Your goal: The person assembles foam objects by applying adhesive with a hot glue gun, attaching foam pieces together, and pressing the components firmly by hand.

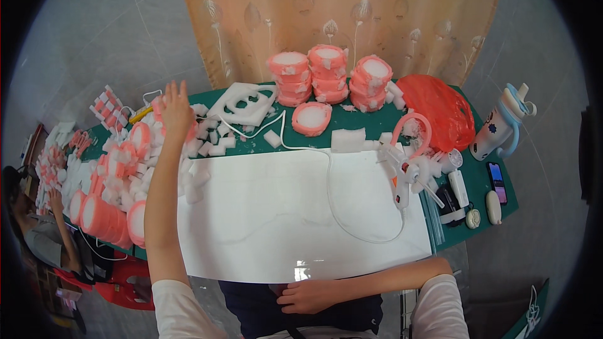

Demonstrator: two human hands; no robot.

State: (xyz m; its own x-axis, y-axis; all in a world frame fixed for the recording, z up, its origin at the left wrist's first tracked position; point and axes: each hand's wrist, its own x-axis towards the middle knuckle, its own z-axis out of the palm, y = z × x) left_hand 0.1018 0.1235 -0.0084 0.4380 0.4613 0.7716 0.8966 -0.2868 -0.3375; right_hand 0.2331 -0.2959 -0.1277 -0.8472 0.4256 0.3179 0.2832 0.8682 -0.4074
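Note:
My left arm reaches across the left side of the table. My left hand is open, fingers stretched out and pointing away from me, over the far edge of a heap of white foam pieces and pink-edged foam rings. Whether its fingertips touch anything is hard to make out. My right hand rests on my lap below the table's front edge, fingers loosely extended, holding nothing. A white sheet covers the middle of the table. On its right lies a white glue gun, its cord looping over the sheet.
Pink-and-white foam rounds stand in stacks at the back, near a cut-out foam sheet. A red plastic bag, a tumbler and a phone sit at right. Another person works at far left.

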